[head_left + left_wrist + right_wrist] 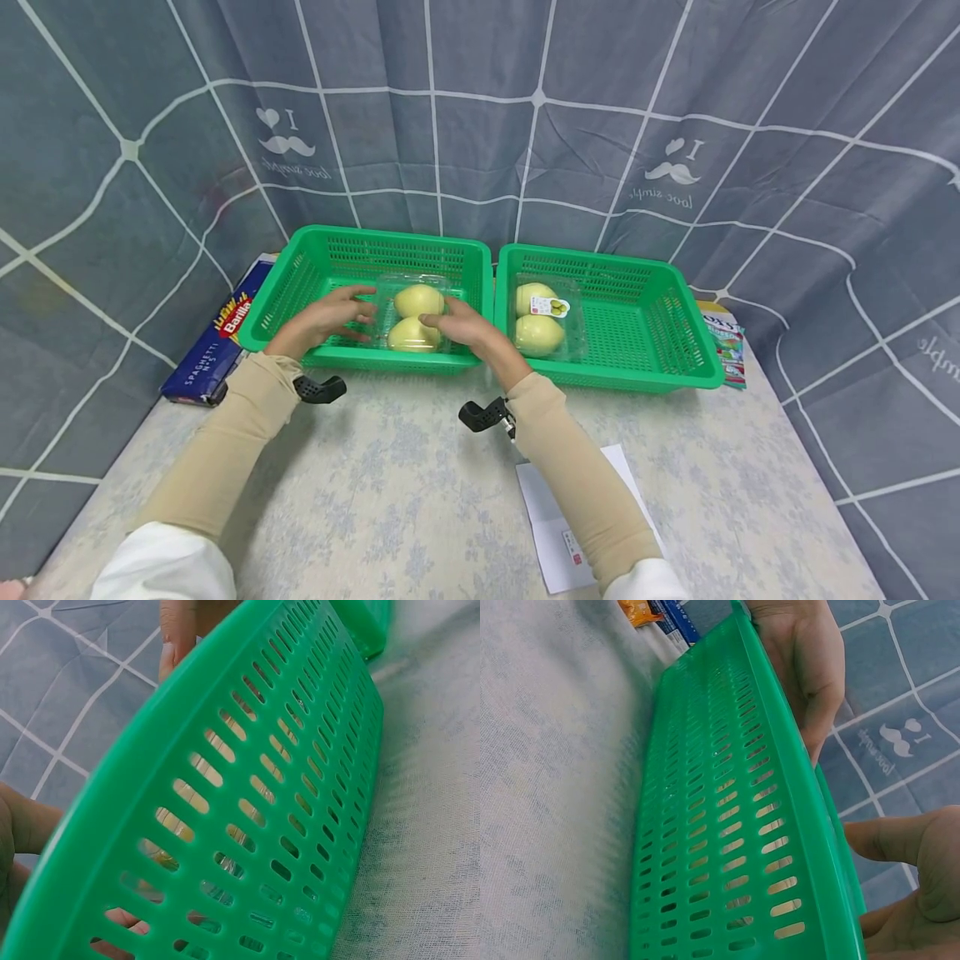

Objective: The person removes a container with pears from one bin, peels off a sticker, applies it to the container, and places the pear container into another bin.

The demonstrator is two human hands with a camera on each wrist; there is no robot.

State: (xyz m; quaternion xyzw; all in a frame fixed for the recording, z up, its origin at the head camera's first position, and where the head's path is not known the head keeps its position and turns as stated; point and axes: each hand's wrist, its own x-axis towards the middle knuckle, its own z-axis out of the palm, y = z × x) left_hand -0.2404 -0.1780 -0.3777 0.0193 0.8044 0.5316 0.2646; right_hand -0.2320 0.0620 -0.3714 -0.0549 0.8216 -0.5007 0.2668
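A clear plastic pack (414,335) of two pale yellow fruits lies in the right part of the left green basket (375,362). My left hand (333,315) is inside that basket, left of the pack, with spread fingers pointing toward it and a gap between. On the pack's other side, my right hand (468,323) reaches over its right edge, its thumb overlapping the fruit in the head view. Thumb and fingers of the right hand (930,877) stand apart in the right wrist view. Basket walls hide much of the pack in both wrist views.
A second green basket (615,379) stands close on the right, holding a similar labelled pack (538,333). A blue spaghetti box (206,358) is at the left, a colourful packet (727,346) at the right. White paper (543,517) lies under my right forearm. A curtain (480,150) hangs behind.
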